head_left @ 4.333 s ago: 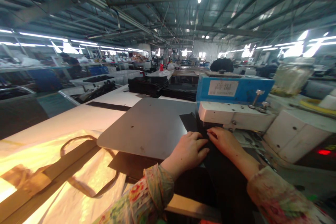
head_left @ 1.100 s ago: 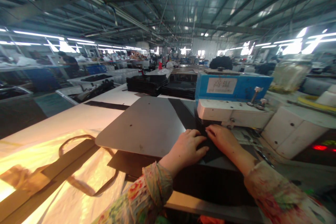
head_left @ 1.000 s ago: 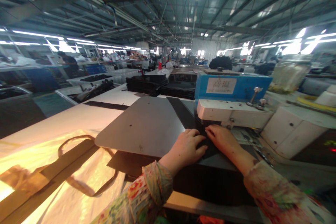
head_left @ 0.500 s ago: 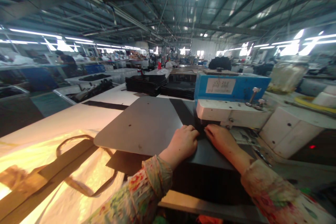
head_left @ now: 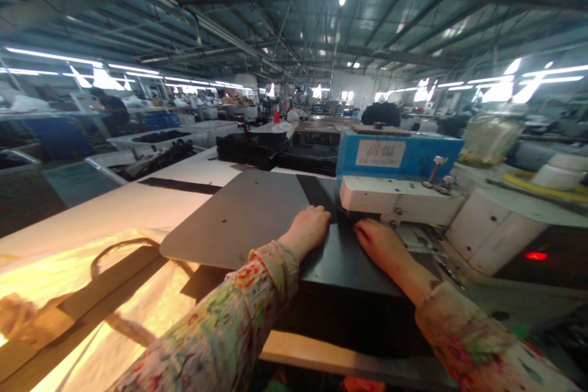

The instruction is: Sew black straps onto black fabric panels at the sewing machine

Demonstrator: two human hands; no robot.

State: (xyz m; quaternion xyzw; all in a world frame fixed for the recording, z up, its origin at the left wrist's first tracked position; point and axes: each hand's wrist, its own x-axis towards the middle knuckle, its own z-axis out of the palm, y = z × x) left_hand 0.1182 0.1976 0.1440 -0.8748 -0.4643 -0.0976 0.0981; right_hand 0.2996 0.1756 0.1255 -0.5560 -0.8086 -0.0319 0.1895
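Note:
A black strip (head_left: pixel 313 188) runs across a smooth grey metal plate (head_left: pixel 215 220) to the front end of a sewing machine (head_left: pixel 395 196). My left hand (head_left: pixel 309 229) lies on the strip left of the machine head, its fingers curled down over the edge and their tips hidden. Close under the machine's white arm, my right hand (head_left: pixel 377 244) pinches with thumb and fingers together at the strip's dark near end. What lies between those fingertips is mostly hidden. The needle area is out of sight behind the arm.
Stacks of black pieces (head_left: pixel 250 148) stand behind the plate. A blue cover (head_left: pixel 399 153) tops the machine, with a red light (head_left: pixel 536 255) at right. Another black strip (head_left: pixel 179 185) lies on the white table. Brown handled material (head_left: pixel 101 282) on plastic is at left.
My left hand has shifted left and slightly away from me, widening the gap between the hands. My right hand stays by the machine. The red light looks brighter, and the view has shifted slightly.

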